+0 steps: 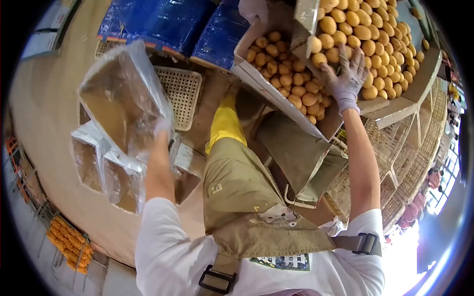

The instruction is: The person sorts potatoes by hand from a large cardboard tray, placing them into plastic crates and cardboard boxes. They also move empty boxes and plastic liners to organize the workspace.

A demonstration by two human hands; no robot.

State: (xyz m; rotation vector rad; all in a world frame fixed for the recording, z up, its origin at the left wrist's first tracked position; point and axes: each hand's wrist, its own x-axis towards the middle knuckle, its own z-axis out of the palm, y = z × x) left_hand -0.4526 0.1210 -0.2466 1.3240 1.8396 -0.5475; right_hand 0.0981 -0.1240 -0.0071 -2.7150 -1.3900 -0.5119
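Observation:
My right hand, in a pale glove, lies over a heap of round yellow-orange fruits with its fingers spread. Just left of it, a cardboard box is partly filled with similar, browner fruits. My left hand is smeared by motion at the edge of a box lined with clear plastic; I cannot tell whether it grips the liner or the box. That box tilts on top of other plastic-lined boxes. No fruit shows inside it.
Blue wrapped stacks stand ahead, near a cream perforated crate. Another gloved hand is at the fruit box's far corner. A grey-green cloth-covered thing sits beside my legs. Plastic crates are stacked on the right.

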